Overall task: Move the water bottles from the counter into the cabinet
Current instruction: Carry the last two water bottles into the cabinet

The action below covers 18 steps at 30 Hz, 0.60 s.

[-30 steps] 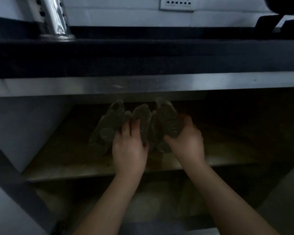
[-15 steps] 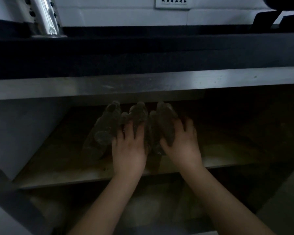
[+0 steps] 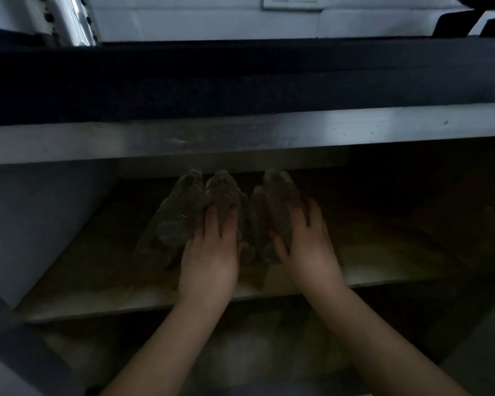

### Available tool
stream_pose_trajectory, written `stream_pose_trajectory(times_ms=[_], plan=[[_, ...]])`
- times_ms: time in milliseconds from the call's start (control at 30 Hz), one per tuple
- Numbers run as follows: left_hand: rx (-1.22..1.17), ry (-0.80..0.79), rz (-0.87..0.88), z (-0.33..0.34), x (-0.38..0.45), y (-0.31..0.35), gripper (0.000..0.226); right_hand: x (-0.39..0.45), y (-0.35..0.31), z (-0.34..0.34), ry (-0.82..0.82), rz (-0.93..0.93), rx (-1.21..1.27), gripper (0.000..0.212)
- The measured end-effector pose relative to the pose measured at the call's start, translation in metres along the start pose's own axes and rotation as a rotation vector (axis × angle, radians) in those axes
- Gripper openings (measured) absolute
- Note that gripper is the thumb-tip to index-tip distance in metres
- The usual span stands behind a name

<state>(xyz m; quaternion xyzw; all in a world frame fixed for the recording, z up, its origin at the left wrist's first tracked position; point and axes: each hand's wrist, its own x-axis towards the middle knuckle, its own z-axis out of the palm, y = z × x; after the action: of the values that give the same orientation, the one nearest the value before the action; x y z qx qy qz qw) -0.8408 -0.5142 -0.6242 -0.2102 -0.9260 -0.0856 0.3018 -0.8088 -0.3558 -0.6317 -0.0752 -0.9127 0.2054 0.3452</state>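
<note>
1. Since the earlier frame, both hands have pushed the water bottles (image 3: 180, 221) deeper onto the cabinet shelf (image 3: 383, 270).
2. The left hand (image 3: 209, 258) grips one bottle; the right hand (image 3: 309, 247) grips another.
3. The steel counter edge (image 3: 269, 132) overhangs the bottle tops.

A dark bench top (image 3: 240, 81) runs across the upper part of the view, with a brushed metal edge strip (image 3: 269, 132) along its front. Behind it stands a white wall (image 3: 212, 21) with a socket plate (image 3: 292, 1) at the top edge. A shiny metal fixture (image 3: 75, 21) stands at the back left of the bench, and a black object (image 3: 457, 21) at the back right; what either is cannot be told. Below the strip the cabinet interior is dim: a pale side wall (image 3: 35, 224) on the left, a wooden shelf (image 3: 383, 261) across the middle, and a lower level (image 3: 240, 352) beneath, blurred and in shadow. Light falls mostly on the wall above.
</note>
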Motion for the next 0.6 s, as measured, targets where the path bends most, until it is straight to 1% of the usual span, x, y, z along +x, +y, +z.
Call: stream_pose_trajectory(times_ms=[133,267,367,467,533,600], plan=[[0.026,-0.095,-0.029,0.005,0.013,-0.003,0.072,0.004,0.000,0.003,-0.025,0.040,-0.041,0.074],[0.075,-0.064,-0.008,-0.004,0.011,-0.004,0.070,0.000,-0.002,0.000,-0.026,0.041,-0.086,0.077],[0.062,0.036,0.069,-0.010,0.006,-0.005,0.066,-0.003,-0.002,-0.004,0.042,-0.020,-0.162,0.073],[0.004,0.068,0.087,-0.013,0.002,-0.007,0.062,-0.012,-0.003,-0.009,0.089,-0.094,-0.151,0.068],[-0.040,0.050,0.081,-0.016,0.000,-0.007,0.061,-0.019,-0.003,-0.014,0.083,-0.107,-0.133,0.065],[-0.061,0.018,0.075,-0.023,-0.005,-0.006,0.058,-0.029,-0.005,-0.023,0.040,-0.101,-0.128,0.061]])
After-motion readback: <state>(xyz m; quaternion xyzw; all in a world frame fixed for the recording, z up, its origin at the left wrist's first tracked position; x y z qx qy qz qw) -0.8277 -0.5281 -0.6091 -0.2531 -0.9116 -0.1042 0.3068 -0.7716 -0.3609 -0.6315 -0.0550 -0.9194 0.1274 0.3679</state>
